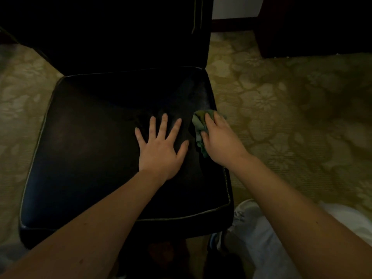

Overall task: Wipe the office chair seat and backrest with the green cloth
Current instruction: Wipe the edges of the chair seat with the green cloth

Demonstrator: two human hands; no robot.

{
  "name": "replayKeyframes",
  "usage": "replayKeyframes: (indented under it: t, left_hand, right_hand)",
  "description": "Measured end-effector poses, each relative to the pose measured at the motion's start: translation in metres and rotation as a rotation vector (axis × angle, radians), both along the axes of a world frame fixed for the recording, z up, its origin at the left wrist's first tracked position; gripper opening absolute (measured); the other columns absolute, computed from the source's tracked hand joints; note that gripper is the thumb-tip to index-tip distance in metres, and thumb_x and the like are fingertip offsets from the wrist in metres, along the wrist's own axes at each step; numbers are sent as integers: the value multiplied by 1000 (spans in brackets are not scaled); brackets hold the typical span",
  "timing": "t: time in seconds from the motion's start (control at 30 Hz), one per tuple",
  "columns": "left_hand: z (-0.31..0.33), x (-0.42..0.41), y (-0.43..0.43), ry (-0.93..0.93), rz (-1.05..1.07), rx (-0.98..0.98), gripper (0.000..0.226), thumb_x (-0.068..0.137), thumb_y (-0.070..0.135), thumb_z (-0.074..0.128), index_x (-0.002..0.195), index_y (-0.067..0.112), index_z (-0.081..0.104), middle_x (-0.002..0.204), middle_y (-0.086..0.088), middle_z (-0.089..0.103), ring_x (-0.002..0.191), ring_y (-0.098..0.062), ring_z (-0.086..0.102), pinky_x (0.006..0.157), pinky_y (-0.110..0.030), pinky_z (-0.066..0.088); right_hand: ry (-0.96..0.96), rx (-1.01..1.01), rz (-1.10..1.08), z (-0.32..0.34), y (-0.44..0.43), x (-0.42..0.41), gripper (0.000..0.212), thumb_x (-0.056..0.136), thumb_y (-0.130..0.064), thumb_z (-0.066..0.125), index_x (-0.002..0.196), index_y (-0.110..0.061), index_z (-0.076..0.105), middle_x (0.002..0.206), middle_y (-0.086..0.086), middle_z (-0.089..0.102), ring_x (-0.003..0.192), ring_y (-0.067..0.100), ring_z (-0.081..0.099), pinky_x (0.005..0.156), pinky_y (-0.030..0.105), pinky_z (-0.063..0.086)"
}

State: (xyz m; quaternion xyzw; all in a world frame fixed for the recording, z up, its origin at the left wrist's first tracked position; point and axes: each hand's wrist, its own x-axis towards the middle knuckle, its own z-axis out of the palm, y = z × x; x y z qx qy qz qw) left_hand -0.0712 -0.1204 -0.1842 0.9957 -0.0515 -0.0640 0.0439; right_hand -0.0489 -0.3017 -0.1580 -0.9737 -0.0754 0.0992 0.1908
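Head view, looking down; items listed from left to right.

One floral-patterned carpet (281, 107) in olive and beige covers the floor on both sides of the chair.

One black, leather-like seat (90, 158), edged with a single line of pale piping, fills the left and centre of the view. One dark backrest (120, 37) rises from the seat's far edge; it is too dim to show surface detail.

Two bare forearms enter from the bottom edge. The left hand (161, 150) lies palm down near the middle of the seat. All five of its fingers are straight and spread, and it holds nothing.

One green cloth (198, 125), bunched into folds, sits on the seat at its right edge, just beside the left hand and not touching it. The right hand (221, 141) covers the cloth from the right. Its fingers and thumb curve over the folds and grip the cloth against the seat. Part of the cloth shows past the fingertips and below the thumb.

One pale shoe (243, 216) stands on the carpet just beside the seat's near right corner, with one light trouser leg (267, 254) below it.

One dark piece of furniture (312, 23) stands at the upper right. One pale strip of wall (235, 7) shows between it and the backrest.
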Motion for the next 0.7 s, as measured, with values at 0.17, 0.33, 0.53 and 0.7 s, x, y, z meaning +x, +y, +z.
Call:
replayKeyframes:
  t: [0.17,0.33,0.53,0.7]
  left_hand:
    - [4,1,-5,16,18,13,68,98,67,8,159,42,-7,170,2,-11,155,-29,-14,120,-66,-5]
    - [14,6,-7,68,18,48,68,99,67,11,160,41,-7,170,0,-10,155,-32,-11,119,-68,1]
    - [21,-10,-4,108,-15,14,66,100,67,14,159,44,-6,170,0,-11,155,-32,-12,118,-71,2]
    - [14,-17,-5,104,-19,2,64,100,67,10,157,47,-11,169,1,-15,155,-32,-16,116,-72,-4]
  right_hand:
    - [20,-55,30,3,-1,-19,59,106,-29,34,156,-6,12,162,21,10,151,30,10,122,34,8]
    - [69,-37,12,4,1,-7,58,107,-27,33,156,-6,12,163,21,8,151,31,8,122,35,8]
    - [70,2,7,6,3,8,58,105,-25,37,156,-5,16,162,21,12,150,31,11,122,35,11]
    - [54,-34,60,8,-9,-13,58,105,-27,38,155,-5,19,162,17,16,150,29,14,121,32,14]
